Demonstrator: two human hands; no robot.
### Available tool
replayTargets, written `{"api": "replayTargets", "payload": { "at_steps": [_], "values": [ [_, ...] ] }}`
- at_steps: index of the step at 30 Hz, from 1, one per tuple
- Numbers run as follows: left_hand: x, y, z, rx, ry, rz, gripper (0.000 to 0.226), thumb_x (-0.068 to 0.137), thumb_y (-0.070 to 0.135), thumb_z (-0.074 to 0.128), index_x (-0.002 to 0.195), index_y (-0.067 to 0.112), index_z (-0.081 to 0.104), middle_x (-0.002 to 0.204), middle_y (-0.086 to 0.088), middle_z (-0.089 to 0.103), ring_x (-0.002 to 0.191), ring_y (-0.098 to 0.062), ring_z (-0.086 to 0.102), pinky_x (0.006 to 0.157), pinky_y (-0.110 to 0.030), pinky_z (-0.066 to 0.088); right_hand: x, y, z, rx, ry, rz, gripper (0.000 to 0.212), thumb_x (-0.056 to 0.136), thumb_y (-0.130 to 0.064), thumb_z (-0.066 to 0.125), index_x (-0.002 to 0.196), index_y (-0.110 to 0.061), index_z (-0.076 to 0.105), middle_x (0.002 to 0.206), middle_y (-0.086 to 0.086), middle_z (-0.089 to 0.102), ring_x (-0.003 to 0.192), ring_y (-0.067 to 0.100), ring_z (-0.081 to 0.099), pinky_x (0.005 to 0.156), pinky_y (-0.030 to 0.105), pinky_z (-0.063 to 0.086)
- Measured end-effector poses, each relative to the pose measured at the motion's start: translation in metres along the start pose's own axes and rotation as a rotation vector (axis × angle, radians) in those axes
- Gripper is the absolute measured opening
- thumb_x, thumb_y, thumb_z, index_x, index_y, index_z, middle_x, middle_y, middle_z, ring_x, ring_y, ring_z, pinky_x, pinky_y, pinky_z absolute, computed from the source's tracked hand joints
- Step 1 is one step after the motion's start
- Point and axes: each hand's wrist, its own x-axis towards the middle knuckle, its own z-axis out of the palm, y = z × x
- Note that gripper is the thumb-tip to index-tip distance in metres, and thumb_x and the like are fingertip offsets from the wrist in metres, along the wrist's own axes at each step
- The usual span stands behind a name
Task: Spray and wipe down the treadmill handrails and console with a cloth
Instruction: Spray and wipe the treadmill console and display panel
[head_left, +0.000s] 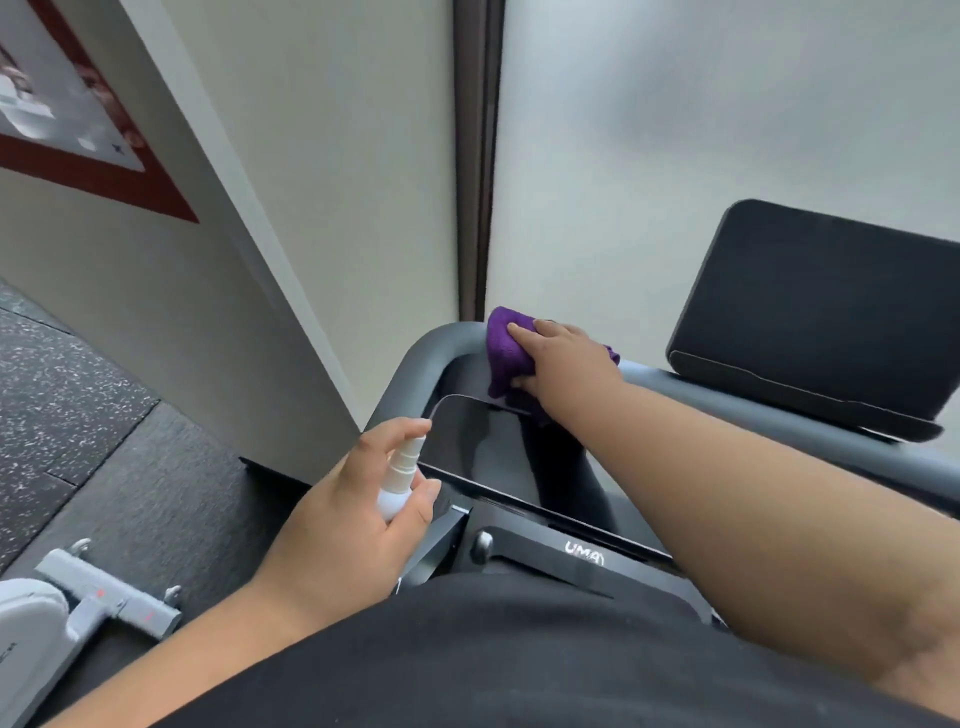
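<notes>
Cloth purple, bunched, pressed on grey handrail bend.

We find open air above the grey handrail where it bends at its left corner; a hand could come down on it there from above. Just right of the bend our right hand and the purple cloth cover the rail. Further right, the black console screen stands tilted on the rail and blocks passage along its top. Close behind the rail the wall and a dark vertical strip leave little room. Below the bend, a dark glossy panel fills the gap, with our left hand and its spray bottle at its left edge.
</notes>
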Motion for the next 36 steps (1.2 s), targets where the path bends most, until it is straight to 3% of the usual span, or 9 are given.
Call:
{"api": "replayTargets", "payload": {
  "at_steps": [9, 12, 14, 17, 22, 26, 29, 32, 36],
  "values": [
    [0.011, 0.032, 0.013, 0.011, -0.111, 0.225, 0.051, 0.085, 0.037, 0.059, 0.124, 0.054, 0.031, 0.087, 0.019, 0.061, 0.071, -0.008, 0.058, 0.061, -0.011, 0.044, -0.080, 0.067, 0.011, 0.025, 0.114, 0.127, 0.066, 0.095, -0.034, 0.063, 0.154, -0.032, 0.033, 0.161, 0.001, 0.032, 0.148, 0.027, 0.027, 0.121, 0.039, 0.021],
    [0.018, 0.045, 0.021, 0.008, -0.141, 0.253, 0.054, 0.087, 0.029, 0.062, 0.122, 0.056, 0.031, 0.085, 0.017, 0.060, 0.070, -0.010, 0.058, 0.061, -0.016, 0.043, -0.112, 0.069, 0.012, 0.143, 0.328, 0.065, 0.062, 0.081, -0.011, 0.073, 0.140, -0.023, 0.057, 0.142, 0.006, 0.057, 0.133, 0.032, 0.050, 0.114, 0.040, 0.033],
    [0.026, 0.058, 0.027, -0.041, -0.133, 0.194, 0.050, 0.089, 0.030, 0.061, 0.122, 0.057, 0.033, 0.088, 0.018, 0.059, 0.076, -0.005, 0.057, 0.064, -0.020, 0.041, -0.131, 0.064, 0.020, 0.181, 0.463, 0.035, 0.064, 0.069, -0.006, 0.079, 0.130, -0.019, 0.065, 0.126, 0.008, 0.067, 0.116, 0.034, 0.061, 0.105, 0.044, 0.045],
    [0.044, 0.074, 0.043, -0.072, -0.145, 0.108, 0.044, 0.091, 0.035, 0.058, 0.123, 0.055, 0.035, 0.089, 0.019, 0.058, 0.077, -0.001, 0.056, 0.065, -0.019, 0.040, -0.155, 0.058, 0.026, 0.215, 0.493, -0.027, 0.064, 0.067, -0.009, 0.076, 0.129, -0.019, 0.064, 0.123, 0.007, 0.067, 0.108, 0.033, 0.063, 0.097, 0.046, 0.051],
    [0.068, 0.105, 0.086, -0.063, -0.237, 0.153, 0.045, 0.092, 0.035, 0.057, 0.128, 0.047, 0.034, 0.091, 0.013, 0.059, 0.074, -0.003, 0.056, 0.066, -0.028, 0.039, -0.193, 0.088, 0.029, 0.188, 0.535, 0.015, 0.069, 0.062, -0.011, 0.084, 0.128, -0.020, 0.066, 0.120, 0.004, 0.068, 0.103, 0.029, 0.065, 0.092, 0.044, 0.053],
    [0.078, 0.127, 0.121, -0.013, -0.320, 0.195, 0.044, 0.094, 0.032, 0.055, 0.131, 0.044, 0.033, 0.083, 0.019, 0.055, 0.071, 0.002, 0.054, 0.063, -0.021, 0.036, -0.219, 0.125, 0.035, 0.148, 0.555, 0.098, 0.058, 0.069, -0.017, 0.074, 0.126, -0.019, 0.068, 0.118, 0.005, 0.069, 0.104, 0.029, 0.064, 0.091, 0.046, 0.053],
    [0.087, 0.144, 0.150, 0.001, -0.349, 0.230, 0.045, 0.096, 0.029, 0.053, 0.135, 0.039, 0.032, 0.108, 0.031, 0.049, 0.080, -0.001, 0.052, 0.075, -0.015, 0.034, -0.235, 0.154, 0.043, 0.098, 0.507, 0.089, 0.056, 0.074, -0.022, 0.073, 0.129, -0.021, 0.065, 0.120, 0.004, 0.067, 0.107, 0.029, 0.063, 0.092, 0.047, 0.051],
    [0.101, 0.164, 0.181, 0.064, -0.357, 0.250, 0.044, 0.097, 0.028, 0.052, 0.136, 0.035, 0.032, 0.110, 0.023, 0.047, 0.086, -0.002, 0.047, 0.076, -0.009, 0.029, -0.247, 0.173, 0.055, 0.109, 0.421, 0.037, 0.054, 0.077, -0.032, 0.070, 0.130, -0.028, 0.062, 0.122, -0.002, 0.066, 0.110, 0.026, 0.062, 0.093, 0.045, 0.051],
    [0.122, 0.183, 0.226, 0.201, -0.383, 0.284, 0.042, 0.096, 0.032, 0.051, 0.129, 0.041, 0.026, 0.111, 0.009, 0.062, 0.091, -0.012, 0.060, 0.082, -0.027, 0.048, -0.252, 0.182, 0.060, 0.199, 0.343, 0.003, 0.059, 0.075, -0.049, 0.060, 0.132, -0.032, 0.058, 0.126, -0.007, 0.064, 0.116, 0.022, 0.057, 0.098, 0.040, 0.048]
  ]
}}
